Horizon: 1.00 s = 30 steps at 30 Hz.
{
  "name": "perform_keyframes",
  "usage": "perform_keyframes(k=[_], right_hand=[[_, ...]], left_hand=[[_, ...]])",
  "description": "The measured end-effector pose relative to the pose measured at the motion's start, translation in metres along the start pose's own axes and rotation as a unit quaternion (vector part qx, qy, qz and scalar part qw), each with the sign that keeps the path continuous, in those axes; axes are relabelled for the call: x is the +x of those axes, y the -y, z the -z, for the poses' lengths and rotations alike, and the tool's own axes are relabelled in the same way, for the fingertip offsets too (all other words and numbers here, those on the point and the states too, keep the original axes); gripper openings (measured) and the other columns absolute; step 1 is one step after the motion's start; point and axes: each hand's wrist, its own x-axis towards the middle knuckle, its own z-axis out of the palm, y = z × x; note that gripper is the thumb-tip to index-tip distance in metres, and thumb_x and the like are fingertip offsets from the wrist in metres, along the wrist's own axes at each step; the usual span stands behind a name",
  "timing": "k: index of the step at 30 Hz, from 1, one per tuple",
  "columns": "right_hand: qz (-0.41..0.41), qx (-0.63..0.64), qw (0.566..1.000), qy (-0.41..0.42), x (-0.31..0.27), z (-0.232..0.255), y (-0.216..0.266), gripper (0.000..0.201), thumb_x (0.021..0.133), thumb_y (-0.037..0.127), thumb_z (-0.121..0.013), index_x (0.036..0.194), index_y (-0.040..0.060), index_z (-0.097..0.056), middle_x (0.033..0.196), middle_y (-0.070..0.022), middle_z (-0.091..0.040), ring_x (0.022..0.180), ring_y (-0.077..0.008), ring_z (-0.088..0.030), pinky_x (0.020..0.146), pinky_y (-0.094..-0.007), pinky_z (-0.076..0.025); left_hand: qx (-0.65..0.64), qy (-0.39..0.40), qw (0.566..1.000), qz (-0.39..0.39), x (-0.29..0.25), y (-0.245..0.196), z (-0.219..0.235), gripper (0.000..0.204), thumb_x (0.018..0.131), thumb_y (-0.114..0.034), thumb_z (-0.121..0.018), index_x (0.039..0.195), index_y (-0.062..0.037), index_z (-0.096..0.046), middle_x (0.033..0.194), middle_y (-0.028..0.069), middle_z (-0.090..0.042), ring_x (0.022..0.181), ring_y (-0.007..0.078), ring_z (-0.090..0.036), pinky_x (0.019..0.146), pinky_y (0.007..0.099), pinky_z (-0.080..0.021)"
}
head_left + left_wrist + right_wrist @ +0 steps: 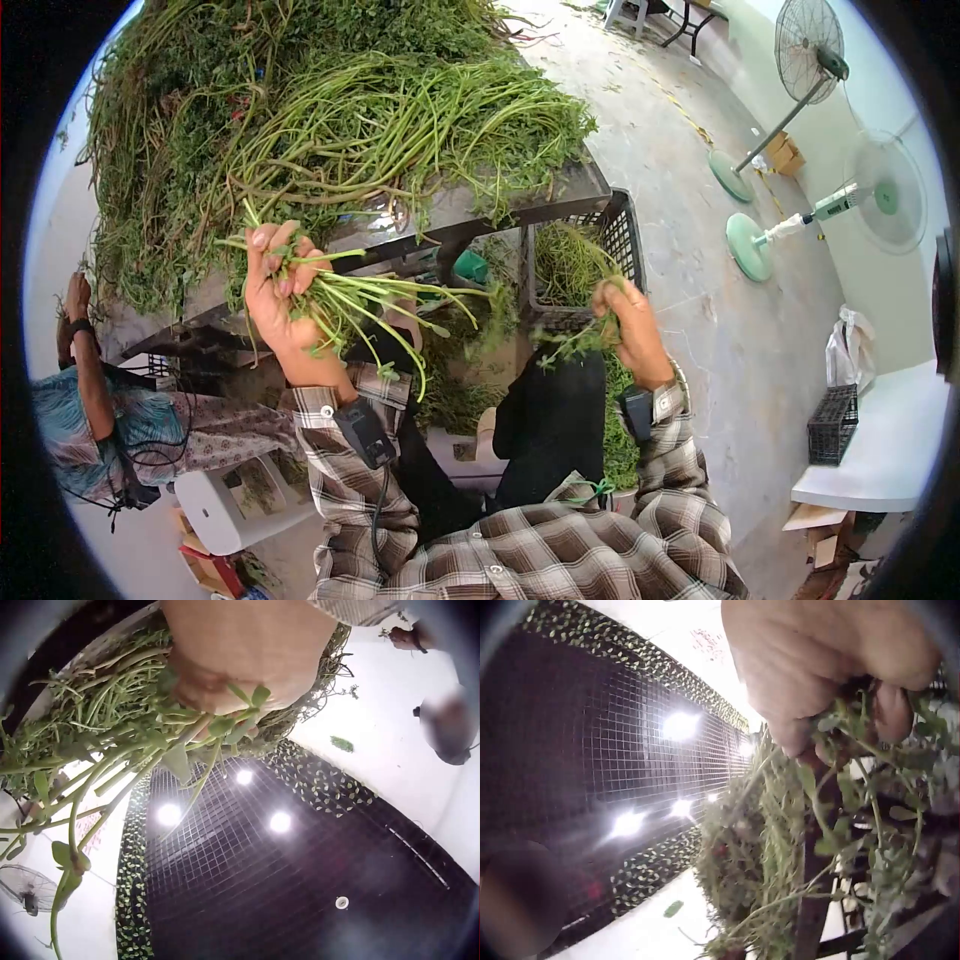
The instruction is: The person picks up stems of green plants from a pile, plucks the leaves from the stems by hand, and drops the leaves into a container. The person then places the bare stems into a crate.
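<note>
My left hand (pixel 285 300) grips a bunch of green leafy stems (pixel 365 293), raised in front of the table's near edge. The long bare ends fan out to the right. In the left wrist view, plump rounded leaves show on the stems (pixel 112 772), below the curled fingers. To the right, my right hand (pixel 637 335) pinches a smaller leafy sprig (pixel 580 343) above my lap. Its leaves (pixel 877 787) hang beneath the fingers in the right wrist view. A large heap of the same greens (pixel 400 115) covers the table (pixel 480 212) beyond both hands.
A black crate (pixel 628 230) with stems inside stands by the table's right corner. More greens (pixel 620 430) lie beside my leg. Another person's arm (pixel 95 385) reaches the heap at left, near a white stool (pixel 215 510). Two fans (pixel 750 250) (pixel 730 178) stand at right.
</note>
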Motion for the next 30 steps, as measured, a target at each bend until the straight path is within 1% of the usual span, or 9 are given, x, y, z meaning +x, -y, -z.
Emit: perform_keyframes(k=[3,10,11,12,14,17,21,28,30], right_hand=[[-0.049,0.062,0.996,0.045,-0.004,-0.042,0.017,0.014,0.089,0.021,-0.051,0.093,0.0081,-0.055,0.075,0.0038,-0.05,0.061,-0.0039,-0.042,0.05,-0.0171,-0.033],[-0.035,-0.08,0.973,0.215,0.003,-0.105,0.034,0.05,0.077,0.012,-0.065,0.124,0.0043,-0.051,0.09,0.0012,-0.057,0.081,-0.0064,-0.051,0.073,-0.0216,-0.042],[-0.002,-0.078,0.967,0.242,0.007,-0.112,0.027,0.05,0.076,0.011,-0.059,0.124,0.0039,-0.051,0.091,0.0009,-0.056,0.075,-0.0054,-0.049,0.067,-0.0198,-0.041],[-0.012,-0.019,0.968,0.252,0.009,-0.121,0.021,0.049,0.077,0.012,-0.061,0.124,0.0032,-0.052,0.095,0.0005,-0.057,0.079,-0.0067,-0.05,0.071,-0.0216,-0.042],[0.026,-0.051,0.954,0.293,0.013,-0.132,0.02,0.041,0.079,0.015,-0.062,0.117,0.0011,-0.056,0.095,0.0004,-0.059,0.079,-0.0083,-0.05,0.071,-0.0238,-0.043],[0.004,-0.063,0.942,0.329,0.015,-0.139,0.011,0.03,0.082,0.018,-0.062,0.106,-0.0002,-0.06,0.087,-0.0011,-0.061,0.077,-0.0099,-0.05,0.07,-0.0256,-0.042],[0.048,-0.199,0.937,0.282,0.007,-0.125,-0.003,0.014,0.083,0.013,-0.059,0.09,0.0001,-0.061,0.076,-0.005,-0.057,0.07,-0.009,-0.049,0.064,-0.0274,-0.041],[0.158,-0.338,0.908,0.189,-0.01,-0.059,-0.006,0.011,0.082,0.011,-0.057,0.083,-0.0002,-0.058,0.074,-0.0109,-0.051,0.069,-0.0265,-0.05,0.064,-0.0326,-0.041],[0.201,-0.449,0.87,0.047,-0.009,-0.02,-0.018,0.013,0.083,0.011,-0.056,0.083,-0.0018,-0.058,0.075,-0.0087,-0.054,0.067,-0.023,-0.051,0.063,-0.0316,-0.041]], left_hand=[[0.003,-0.01,1.0,-0.001,-0.002,-0.002,0.002,0.018,0.097,-0.016,-0.039,0.088,-0.0046,-0.049,0.07,0.0016,-0.045,0.046,0.0092,-0.036,0.045,0.0242,-0.033],[0.01,-0.059,0.998,-0.002,-0.003,0.007,-0.009,0.023,0.098,-0.023,-0.039,0.083,-0.0091,-0.05,0.065,-0.0031,-0.04,0.044,0.0058,-0.029,0.042,0.022,-0.028],[-0.004,-0.044,0.999,0.011,-0.002,0.006,-0.007,0.024,0.098,-0.024,-0.038,0.084,-0.0092,-0.05,0.065,-0.0033,-0.04,0.045,0.0052,-0.03,0.042,0.0218,-0.028],[-0.003,-0.041,0.999,0.005,-0.002,0.007,-0.007,0.024,0.098,-0.024,-0.038,0.084,-0.0092,-0.05,0.065,-0.0033,-0.04,0.045,0.0052,-0.03,0.042,0.0218,-0.028],[-0.015,-0.053,0.998,0.005,-0.005,0.008,-0.007,0.025,0.098,-0.025,-0.037,0.084,-0.0095,-0.05,0.065,-0.0035,-0.04,0.045,0.0053,-0.03,0.042,0.0216,-0.028],[-0.007,-0.057,0.998,0.003,-0.003,0.004,-0.007,0.025,0.098,-0.025,-0.037,0.084,-0.0095,-0.05,0.065,-0.0036,-0.042,0.043,0.0054,-0.03,0.041,0.0217,-0.028],[-0.007,-0.062,0.998,-0.003,-0.006,-0.003,-0.004,0.022,0.098,-0.023,-0.038,0.084,-0.0091,-0.049,0.065,-0.0027,-0.043,0.043,0.0059,-0.03,0.041,0.0218,-0.028],[0.042,-0.095,0.995,-0.003,-0.008,0.004,-0.006,0.016,0.096,-0.019,-0.044,0.086,-0.0078,-0.049,0.067,-0.0008,-0.046,0.043,0.005,-0.03,0.04,0.0205,-0.031],[0.251,-0.331,0.894,-0.168,-0.006,-0.005,-0.027,0.01,0.093,-0.015,-0.049,0.087,-0.007,-0.049,0.07,0.0004,-0.046,0.044,0.0051,-0.033,0.042,0.0208,-0.037]])
